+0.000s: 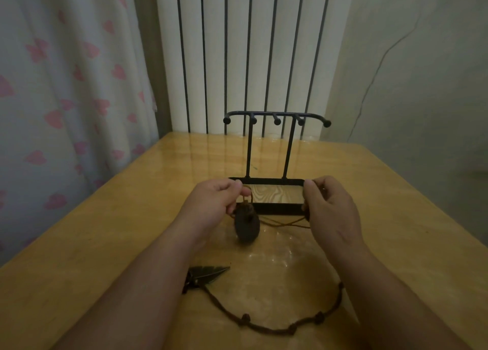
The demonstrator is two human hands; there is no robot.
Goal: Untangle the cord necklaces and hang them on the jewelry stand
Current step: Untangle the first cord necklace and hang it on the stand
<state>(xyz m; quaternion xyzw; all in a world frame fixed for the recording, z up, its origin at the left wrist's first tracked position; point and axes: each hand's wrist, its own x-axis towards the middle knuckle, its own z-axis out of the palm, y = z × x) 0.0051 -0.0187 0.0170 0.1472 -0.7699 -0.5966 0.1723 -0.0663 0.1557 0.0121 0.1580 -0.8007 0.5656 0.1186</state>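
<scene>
Thin brown cord necklace (287, 221) held before the black metal jewelry stand (280, 208)
The cord is pinched by the curled fingers of the left hand (219, 199), and the dark oval pendant (247, 224) is hung just under them. Its other part is pinched by the right hand (330, 209). If the hands are pulled apart hastily, the slack strands between them could be tightened into a knot.

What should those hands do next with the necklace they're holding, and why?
Probably lift it and loop the cord over a hook of the jewelry stand. The left hand and right hand pinch the cord spread apart, its oval pendant looks separate from the second necklace lying nearer, and the hooks look bare.
</scene>
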